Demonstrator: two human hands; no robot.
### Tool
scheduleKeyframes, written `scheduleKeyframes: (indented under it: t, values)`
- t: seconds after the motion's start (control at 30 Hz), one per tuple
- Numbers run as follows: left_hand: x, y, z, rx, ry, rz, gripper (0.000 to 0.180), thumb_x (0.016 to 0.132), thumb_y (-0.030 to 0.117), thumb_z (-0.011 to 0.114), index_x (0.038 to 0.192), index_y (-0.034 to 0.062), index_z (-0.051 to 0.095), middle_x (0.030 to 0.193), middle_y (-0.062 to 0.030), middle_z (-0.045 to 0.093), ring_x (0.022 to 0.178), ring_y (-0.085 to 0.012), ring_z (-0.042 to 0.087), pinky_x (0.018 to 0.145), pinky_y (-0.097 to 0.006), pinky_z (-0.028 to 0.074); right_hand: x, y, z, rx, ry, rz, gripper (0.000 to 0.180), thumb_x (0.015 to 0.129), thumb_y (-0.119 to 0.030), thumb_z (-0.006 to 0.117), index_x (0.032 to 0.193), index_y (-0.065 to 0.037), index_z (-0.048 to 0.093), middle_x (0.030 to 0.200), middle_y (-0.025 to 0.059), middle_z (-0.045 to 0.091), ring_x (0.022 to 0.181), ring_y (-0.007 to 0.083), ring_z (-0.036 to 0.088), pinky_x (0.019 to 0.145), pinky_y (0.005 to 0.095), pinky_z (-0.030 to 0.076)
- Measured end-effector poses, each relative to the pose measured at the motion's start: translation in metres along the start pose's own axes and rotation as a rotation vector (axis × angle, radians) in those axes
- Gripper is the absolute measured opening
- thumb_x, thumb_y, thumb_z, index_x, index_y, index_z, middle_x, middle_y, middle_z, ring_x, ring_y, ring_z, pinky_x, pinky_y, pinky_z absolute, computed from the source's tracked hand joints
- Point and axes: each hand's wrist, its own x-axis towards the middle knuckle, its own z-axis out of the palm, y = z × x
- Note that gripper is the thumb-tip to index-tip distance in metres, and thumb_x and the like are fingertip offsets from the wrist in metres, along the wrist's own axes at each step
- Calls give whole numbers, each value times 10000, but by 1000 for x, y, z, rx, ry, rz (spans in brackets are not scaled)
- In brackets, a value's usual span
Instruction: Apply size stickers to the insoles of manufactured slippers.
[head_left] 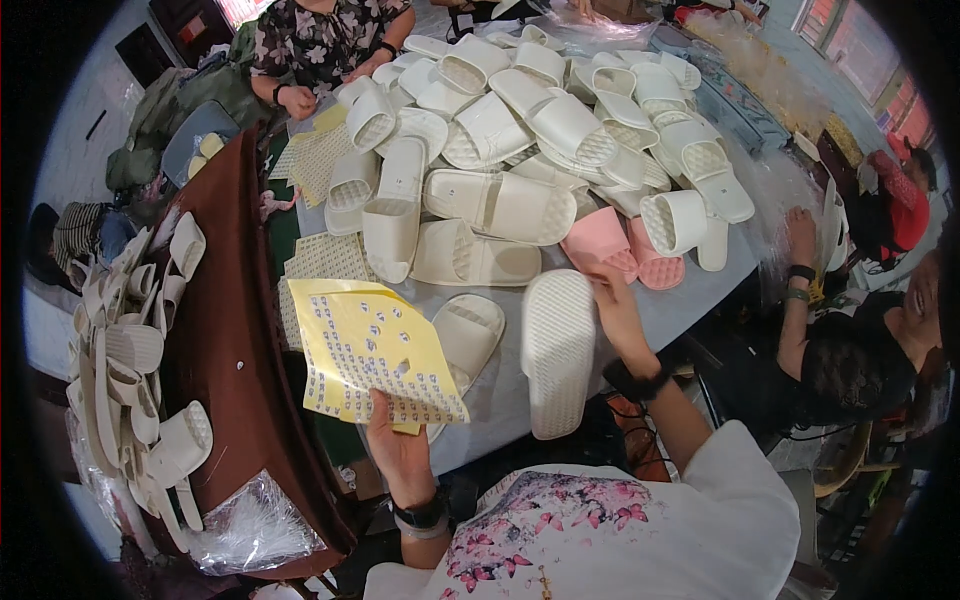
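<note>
My left hand (398, 452) is closed on the lower edge of a yellow sticker sheet (345, 345), thumb in front. Rows of small labels cover the sheet, with gaps near its top. My right hand (622, 318) grips a cream slide slipper (558, 355) by its right side; the textured sole faces me and some fingers are hidden behind it. Partly covered by the sheet, another cream slipper (470, 335) lies on the table. Just beyond my right hand are pink slippers (600, 243), at the near edge of a large heap of cream slippers (500, 205).
More sticker sheets (325, 255) lie along the table's left side. A brown padded surface (230, 370) at the left bears a second slipper pile (130, 350) and clear plastic wrap (255, 525). Co-workers sit at the far side, one in a floral top (330, 40), and at the right (840, 350).
</note>
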Motion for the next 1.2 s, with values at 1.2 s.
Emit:
scheduleKeyframes:
  t: [1.2]
  values:
    - [11, 32, -57, 13, 9, 79, 364, 874, 164, 525, 1213, 57, 442, 1115, -73, 556, 1034, -212, 527, 864, -381, 427, -55, -9, 43, 574, -40, 199, 390, 941, -200, 373, 1269, 7, 333, 1166, 83, 448, 996, 121, 438, 879, 264, 361]
